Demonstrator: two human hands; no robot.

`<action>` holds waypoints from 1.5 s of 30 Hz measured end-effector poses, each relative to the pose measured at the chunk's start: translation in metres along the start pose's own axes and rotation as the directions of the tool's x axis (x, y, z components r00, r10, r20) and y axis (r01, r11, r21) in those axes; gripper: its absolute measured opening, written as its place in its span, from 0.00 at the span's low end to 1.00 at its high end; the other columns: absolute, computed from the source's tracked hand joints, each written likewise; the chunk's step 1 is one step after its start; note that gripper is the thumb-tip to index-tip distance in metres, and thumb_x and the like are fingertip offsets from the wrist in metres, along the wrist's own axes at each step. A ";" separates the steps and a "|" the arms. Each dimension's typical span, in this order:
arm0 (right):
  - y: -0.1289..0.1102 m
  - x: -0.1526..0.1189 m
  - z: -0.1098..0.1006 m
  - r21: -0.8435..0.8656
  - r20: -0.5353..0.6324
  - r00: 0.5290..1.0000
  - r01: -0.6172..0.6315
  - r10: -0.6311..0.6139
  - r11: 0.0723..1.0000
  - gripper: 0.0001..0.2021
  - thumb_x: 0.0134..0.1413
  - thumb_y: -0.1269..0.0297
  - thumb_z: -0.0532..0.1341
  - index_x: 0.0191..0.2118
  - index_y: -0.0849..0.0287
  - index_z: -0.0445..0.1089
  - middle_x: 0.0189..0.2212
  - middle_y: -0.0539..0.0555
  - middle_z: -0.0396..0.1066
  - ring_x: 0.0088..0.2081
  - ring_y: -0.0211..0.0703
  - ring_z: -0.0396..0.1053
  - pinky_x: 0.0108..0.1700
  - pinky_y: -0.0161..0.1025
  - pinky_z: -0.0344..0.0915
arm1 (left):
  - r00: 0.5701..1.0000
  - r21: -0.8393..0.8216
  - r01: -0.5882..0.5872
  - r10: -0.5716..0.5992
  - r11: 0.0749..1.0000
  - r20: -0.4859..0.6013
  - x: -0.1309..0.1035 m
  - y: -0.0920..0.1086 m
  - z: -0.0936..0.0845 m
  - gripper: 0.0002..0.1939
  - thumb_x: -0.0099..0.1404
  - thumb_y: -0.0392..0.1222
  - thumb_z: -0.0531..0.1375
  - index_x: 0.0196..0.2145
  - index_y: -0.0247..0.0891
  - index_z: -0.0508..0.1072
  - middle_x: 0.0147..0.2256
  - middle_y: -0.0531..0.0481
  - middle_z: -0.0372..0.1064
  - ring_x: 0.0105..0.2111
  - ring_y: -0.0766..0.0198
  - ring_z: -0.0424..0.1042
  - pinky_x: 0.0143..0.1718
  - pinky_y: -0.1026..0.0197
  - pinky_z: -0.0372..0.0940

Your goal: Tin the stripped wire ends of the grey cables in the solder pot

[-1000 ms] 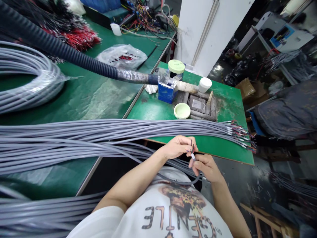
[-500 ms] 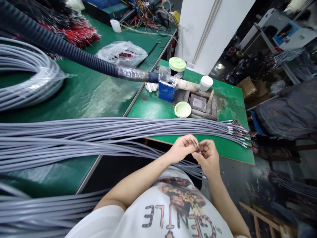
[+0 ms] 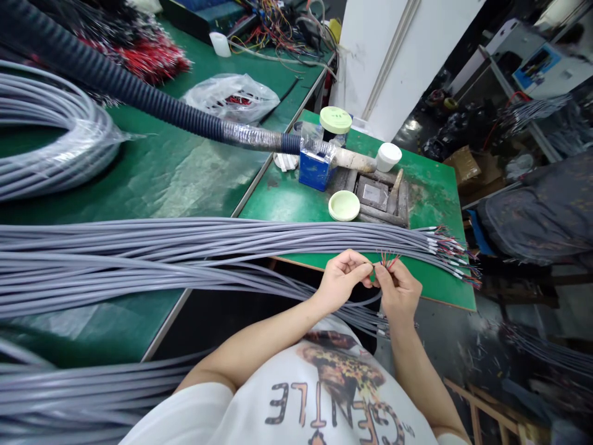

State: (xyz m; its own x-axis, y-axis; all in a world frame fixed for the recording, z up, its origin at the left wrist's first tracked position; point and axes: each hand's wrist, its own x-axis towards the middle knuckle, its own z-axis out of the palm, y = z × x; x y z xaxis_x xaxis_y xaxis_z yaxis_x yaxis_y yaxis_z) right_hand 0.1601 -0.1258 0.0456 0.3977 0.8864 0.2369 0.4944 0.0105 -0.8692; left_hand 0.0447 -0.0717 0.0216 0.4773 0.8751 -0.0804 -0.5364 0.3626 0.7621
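Observation:
Fine coloured wires (image 3: 388, 257) fan out at the end of a grey cable, just above the fingers of my right hand (image 3: 399, 289), which is closed on them. Close to its left, my left hand (image 3: 345, 279) pinches a thin dark wire between thumb and forefinger. The fingertips of both hands almost meet. Behind my hands, a long bundle of grey cables (image 3: 278, 235) lies across the tables, its stripped ends (image 3: 451, 250) at the right. A second grey bundle (image 3: 259, 281) runs under my hands toward my lap.
A soldering pot (image 3: 374, 193) in a sooty frame stands on the green table (image 3: 435, 204), beside a pale green dish (image 3: 343, 205), a white cup (image 3: 388, 156) and a blue box (image 3: 314, 168). A black hose (image 3: 185, 117) crosses above. Coiled cable (image 3: 55, 142) lies at left.
Both hands have shifted slightly, the right one to the right. The coloured wires now spread upward above the right hand, where before they showed between both hands.

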 end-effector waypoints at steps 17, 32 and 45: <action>-0.020 0.163 0.036 -0.302 0.466 0.860 0.375 -0.207 0.877 0.20 0.53 0.61 0.59 0.15 0.62 0.57 0.15 0.44 0.48 0.21 0.29 0.48 0.25 0.33 0.45 | 0.832 0.923 -0.382 0.453 0.045 0.322 0.022 0.018 -0.054 0.13 0.64 0.41 0.57 0.47 0.41 0.71 0.50 0.43 0.70 0.53 0.53 0.65 0.61 0.45 0.44; -0.052 0.120 0.027 -0.134 0.377 0.873 0.382 -0.310 0.914 0.15 0.55 0.63 0.61 0.20 0.60 0.65 0.19 0.47 0.58 0.22 0.33 0.54 0.26 0.34 0.52 | 0.932 0.374 -0.260 0.333 0.890 -0.142 0.021 0.032 -0.036 0.11 0.59 0.44 0.64 0.38 0.37 0.75 0.35 0.45 0.75 0.37 0.59 0.72 0.43 0.55 0.64; -0.046 0.076 0.025 -0.028 0.238 0.928 0.303 -0.288 0.953 0.12 0.56 0.63 0.62 0.23 0.58 0.69 0.21 0.48 0.62 0.23 0.35 0.59 0.28 0.36 0.59 | 0.967 -0.194 -0.161 0.116 0.968 -0.226 0.027 0.027 -0.013 0.11 0.54 0.43 0.68 0.30 0.34 0.72 0.25 0.53 0.73 0.26 0.70 0.69 0.30 0.67 0.62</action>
State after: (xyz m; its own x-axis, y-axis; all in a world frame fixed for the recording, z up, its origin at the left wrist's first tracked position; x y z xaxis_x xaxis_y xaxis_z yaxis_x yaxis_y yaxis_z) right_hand 0.1490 -0.0473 0.0926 0.0428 0.9294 0.3667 0.6134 0.2653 -0.7439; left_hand 0.0335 -0.0338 0.0317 0.2423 0.9609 -0.1344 -0.7314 0.2719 0.6254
